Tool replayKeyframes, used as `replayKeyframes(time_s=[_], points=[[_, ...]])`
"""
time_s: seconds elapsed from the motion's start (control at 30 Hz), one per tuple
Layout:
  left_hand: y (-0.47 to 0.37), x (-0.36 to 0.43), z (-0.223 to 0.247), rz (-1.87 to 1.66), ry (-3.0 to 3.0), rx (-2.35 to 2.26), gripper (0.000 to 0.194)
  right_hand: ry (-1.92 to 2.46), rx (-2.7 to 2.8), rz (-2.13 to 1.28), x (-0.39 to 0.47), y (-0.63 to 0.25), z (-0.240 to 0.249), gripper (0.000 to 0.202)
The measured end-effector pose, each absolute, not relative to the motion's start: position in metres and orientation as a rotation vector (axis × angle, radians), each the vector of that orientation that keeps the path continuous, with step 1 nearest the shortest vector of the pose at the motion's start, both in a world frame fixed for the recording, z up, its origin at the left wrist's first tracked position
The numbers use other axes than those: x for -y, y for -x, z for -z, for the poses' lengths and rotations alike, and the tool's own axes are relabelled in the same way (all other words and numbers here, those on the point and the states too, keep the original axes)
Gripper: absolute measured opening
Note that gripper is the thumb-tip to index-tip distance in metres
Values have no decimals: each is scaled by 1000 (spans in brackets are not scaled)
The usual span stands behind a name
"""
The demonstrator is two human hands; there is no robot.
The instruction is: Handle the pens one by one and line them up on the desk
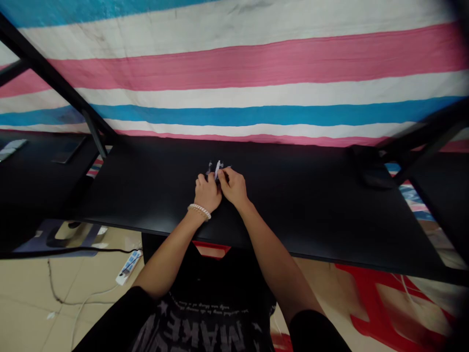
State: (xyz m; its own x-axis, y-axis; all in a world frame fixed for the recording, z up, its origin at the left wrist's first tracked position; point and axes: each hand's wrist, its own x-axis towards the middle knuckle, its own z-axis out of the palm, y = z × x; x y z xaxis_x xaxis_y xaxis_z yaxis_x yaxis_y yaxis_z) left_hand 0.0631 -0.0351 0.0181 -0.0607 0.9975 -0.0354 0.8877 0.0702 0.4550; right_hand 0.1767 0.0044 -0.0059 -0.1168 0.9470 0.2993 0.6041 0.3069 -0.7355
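My left hand (pixel 208 191) and my right hand (pixel 233 187) meet over the middle of the black table (pixel 300 200). Between their fingers is a slim white piece (pixel 218 166), pointing away from me. My right thumb and fingers pinch it from the right side. Small dark, partly shiny bits (pixel 209 168) stick out past my left fingers, which are curled closed around them. Whether the white piece and the dark bits are joined is hidden by my fingers. The kind of object is too small and blurred to tell.
A striped sheet (pixel 256 63) hangs behind the table, between black slanted frame bars (pixel 54 78). A dark object (pixel 373 168) lies at the table's right end. A power strip (pixel 128 267) with cables lies on the floor, left. Red stools (pixel 381 303) stand below right.
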Motion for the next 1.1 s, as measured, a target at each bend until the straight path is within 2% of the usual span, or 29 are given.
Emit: replayKeyframes(time_s=[0.17, 0.33, 0.53, 0.73, 0.9, 1.1], points=[[-59, 37, -14, -568, -1846, -1826, 64, 1414, 1699, -556, -10, -179, 13, 16], [-27, 49, -9, -696, -1888, -1583, 65, 1357, 1767, -601, -12, -185, 14, 28], [-2, 65, -9, -642, -2098, -1437, 80, 1342, 1805, -642, -8, -189, 6, 26], [4, 61, -9, -511, -2327, -1562, 87, 1240, 1941, -686, -5, -190, 2, 25], [0, 61, -5, -571, -2274, -1740, 93, 1229, 2042, -645, -3, -190, 1, 23], [1, 52, 0, -526, -2372, -1669, 102, 1370, 2139, -570, 3, -182, -2, 27]])
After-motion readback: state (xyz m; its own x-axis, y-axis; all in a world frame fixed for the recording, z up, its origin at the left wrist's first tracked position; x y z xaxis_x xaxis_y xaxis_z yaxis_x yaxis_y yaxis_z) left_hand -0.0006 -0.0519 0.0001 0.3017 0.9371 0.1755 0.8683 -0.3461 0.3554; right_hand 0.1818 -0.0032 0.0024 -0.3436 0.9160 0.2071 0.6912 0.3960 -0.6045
